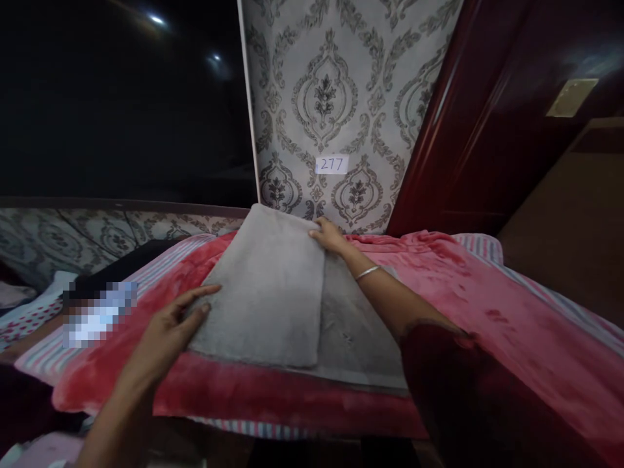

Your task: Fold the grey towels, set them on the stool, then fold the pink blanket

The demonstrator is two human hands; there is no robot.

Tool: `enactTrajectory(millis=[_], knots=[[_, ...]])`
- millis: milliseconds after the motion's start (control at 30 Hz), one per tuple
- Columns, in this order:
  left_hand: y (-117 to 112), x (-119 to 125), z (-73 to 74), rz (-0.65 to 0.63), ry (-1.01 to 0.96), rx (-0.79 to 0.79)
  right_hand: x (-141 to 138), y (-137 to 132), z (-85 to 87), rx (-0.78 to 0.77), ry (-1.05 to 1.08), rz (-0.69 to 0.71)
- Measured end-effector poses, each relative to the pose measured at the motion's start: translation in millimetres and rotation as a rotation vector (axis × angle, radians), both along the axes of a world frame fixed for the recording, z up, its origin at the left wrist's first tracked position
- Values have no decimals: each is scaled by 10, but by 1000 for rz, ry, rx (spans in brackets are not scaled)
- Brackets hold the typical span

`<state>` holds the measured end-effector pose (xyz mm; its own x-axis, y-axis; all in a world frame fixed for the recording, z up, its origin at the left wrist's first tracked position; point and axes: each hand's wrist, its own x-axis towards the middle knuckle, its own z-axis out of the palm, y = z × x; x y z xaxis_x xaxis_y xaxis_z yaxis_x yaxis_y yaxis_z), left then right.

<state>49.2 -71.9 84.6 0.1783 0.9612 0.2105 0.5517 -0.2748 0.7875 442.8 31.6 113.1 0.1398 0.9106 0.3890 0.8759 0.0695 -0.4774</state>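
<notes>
A grey cloth, towel-like (273,292), lies partly folded over itself, its lighter flap on top of a darker grey layer (361,331). My right hand (329,235) pinches the flap's far right corner between thumb and fingers. At the flap's left edge is my left hand (178,322), thumb and index finger apart, their tips touching or just beside the cloth. Beneath the cloth spreads a pink-red plush blanket (468,312).
Striped fabric (480,247) shows under the blanket's edges. Behind stand a patterned wall (324,117) with a paper marked 277 (332,164), a large black screen (121,104) and a dark red wooden panel (463,143). Another person's arm (41,338) is at left, beside a blurred-out patch.
</notes>
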Motion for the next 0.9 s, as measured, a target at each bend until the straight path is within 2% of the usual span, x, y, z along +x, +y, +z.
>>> enactTrajectory(millis=[67,133,200,267,400,467,533,633,733,800,900], knots=[[224,-267,-196,6,167,28,-192,15,-198,-25,14,35],[372,-398,-475,79,342,132,-234,-102,-452,-52,18,51],[423,-346,-724,85,461,210,-126,-315,-694,-79,13,36],[377,-101,-861,4,514,275,86,-575,-878,-101,4,-9],[72,717,-850,-229,519,395,576,-1121,-1068,-133,-13,-162],[-120,1097,-849,-294,532,416,765,-1390,-1143,-145,-15,-252],[-282,1357,-917,-328,577,413,896,-1647,-1251,-160,-11,-333],[-404,1506,-1097,-338,659,414,1003,-1969,-1468,-148,17,-421],[-393,1482,-1223,-342,691,453,1054,-2159,-1644,-64,126,-440],[-360,1447,-1239,-356,691,478,1073,-2224,-1686,-41,248,-446],[-333,1419,-1202,-361,691,484,1069,-2310,-1649,-44,485,-418]])
